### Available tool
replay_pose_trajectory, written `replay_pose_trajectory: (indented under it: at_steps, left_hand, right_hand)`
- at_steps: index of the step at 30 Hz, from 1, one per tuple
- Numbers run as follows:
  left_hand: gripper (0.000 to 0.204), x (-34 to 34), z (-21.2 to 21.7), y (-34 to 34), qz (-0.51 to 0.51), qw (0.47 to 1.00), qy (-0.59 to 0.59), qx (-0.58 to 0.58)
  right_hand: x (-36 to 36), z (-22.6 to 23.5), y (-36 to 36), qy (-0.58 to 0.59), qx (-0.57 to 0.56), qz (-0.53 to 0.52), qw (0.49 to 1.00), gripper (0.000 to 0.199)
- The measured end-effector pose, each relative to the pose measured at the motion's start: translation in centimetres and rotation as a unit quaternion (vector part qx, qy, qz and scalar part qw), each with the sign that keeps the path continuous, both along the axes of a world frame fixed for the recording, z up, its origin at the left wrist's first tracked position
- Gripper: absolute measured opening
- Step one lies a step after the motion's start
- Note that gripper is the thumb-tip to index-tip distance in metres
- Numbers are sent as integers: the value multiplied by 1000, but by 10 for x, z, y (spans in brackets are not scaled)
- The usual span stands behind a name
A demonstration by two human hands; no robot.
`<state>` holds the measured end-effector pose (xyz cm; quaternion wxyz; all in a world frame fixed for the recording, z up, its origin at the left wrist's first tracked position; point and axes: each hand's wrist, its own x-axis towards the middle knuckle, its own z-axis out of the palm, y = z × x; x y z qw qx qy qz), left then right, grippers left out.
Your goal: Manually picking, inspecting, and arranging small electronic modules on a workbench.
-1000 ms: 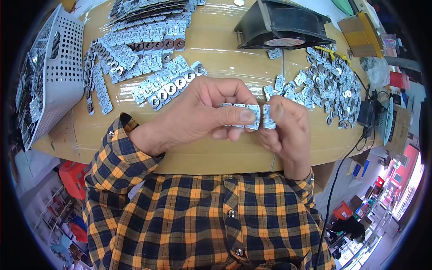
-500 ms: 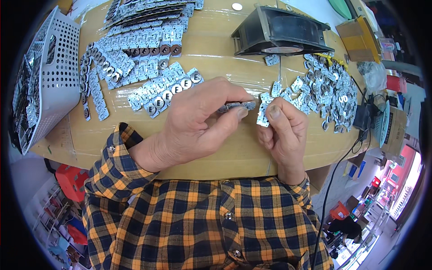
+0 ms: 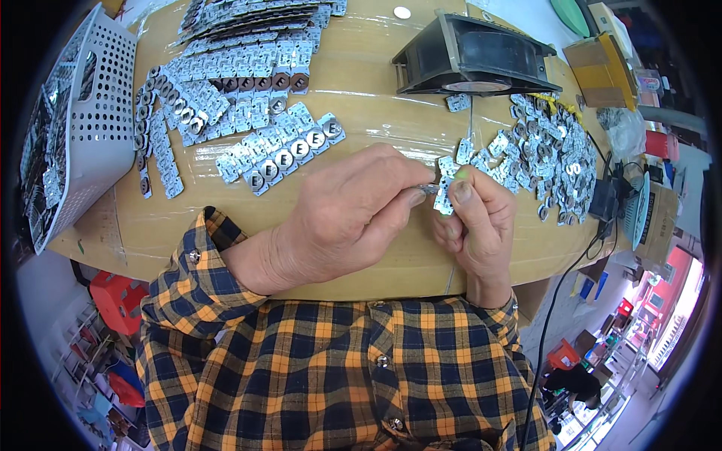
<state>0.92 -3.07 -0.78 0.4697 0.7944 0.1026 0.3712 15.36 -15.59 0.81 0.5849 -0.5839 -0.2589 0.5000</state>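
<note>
My left hand [image 3: 350,214] and my right hand [image 3: 475,218] meet over the near part of a tan table [image 3: 376,98]. Between their fingertips they pinch a small silver metal plate [image 3: 442,197]. The left thumb and forefinger close on its left end, and the right thumb presses on its top. A loose heap of the same small metal plates [image 3: 545,154] lies just right of my right hand. Neat rows of joined plates with round centres [image 3: 282,154] lie to the left of my left hand.
A white perforated basket [image 3: 71,128] with metal parts stands at the table's left edge. A black box fan [image 3: 474,60] lies at the back. More rows of plates [image 3: 226,83] fill the back left. A yellow box [image 3: 602,71] and a black cable [image 3: 556,301] sit right.
Both hands have moved slightly right and closer to the loose heap. The plate strip seen between the fingers a second ago now shows as one small piece at the fingertips.
</note>
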Motion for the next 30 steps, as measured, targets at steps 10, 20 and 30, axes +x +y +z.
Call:
replay_pose_trajectory:
  at_steps: [10, 20, 30]
  left_hand:
    - [24, -3, 5, 1, -8, 999, 37, -6]
    - [21, -1, 2, 2, -68, 992, 69, -82]
    - [18, -7, 12, 12, -149, 881, 129, -429]
  right_hand:
    - [-4, 1, 3, 22, 1, -15, 1000, 28]
    - [2, -13, -6, -370, 16, -96, 924, 31]
    - [-6, 0, -6, -254, 40, -63, 964, 29]
